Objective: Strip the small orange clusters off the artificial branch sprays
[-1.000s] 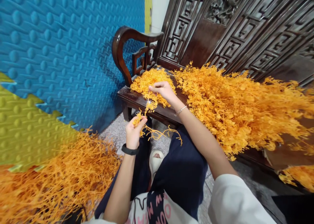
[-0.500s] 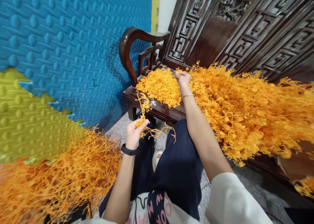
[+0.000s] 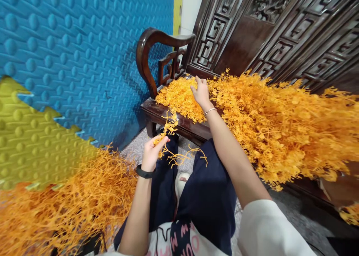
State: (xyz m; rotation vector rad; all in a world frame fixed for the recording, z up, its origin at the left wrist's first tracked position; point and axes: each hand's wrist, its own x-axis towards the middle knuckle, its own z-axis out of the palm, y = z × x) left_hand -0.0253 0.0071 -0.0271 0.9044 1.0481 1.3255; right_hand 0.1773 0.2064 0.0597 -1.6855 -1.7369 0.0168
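Note:
My left hand (image 3: 153, 150), with a black band at the wrist, pinches a thin orange branching plastic sprig (image 3: 169, 126) above my knees. Curly tips stand up from the grip, while bare strands trail to the right. Over a heap of small yellow-orange plastic pieces (image 3: 179, 95) on the bench seat, my right hand (image 3: 201, 93) reaches with thumb and fingers apart. Nothing shows in those fingers, though the fingertips are partly turned away. Just right of that hand lies a large mass of fuller orange sprigs (image 3: 280, 121).
A dark carved wooden bench (image 3: 187, 129) with a curved armrest (image 3: 144, 58) stands ahead. Blue foam matting (image 3: 84, 54) and yellow-green matting (image 3: 33, 140) rise on the left. Bare orange stems (image 3: 84, 196) lie piled at lower left. A brown carton (image 3: 340, 188) is at right.
My right hand has moved left over the heap of small pieces, and its pinched fingers have spread. My left hand keeps the sprig, which has swung slightly to the right.

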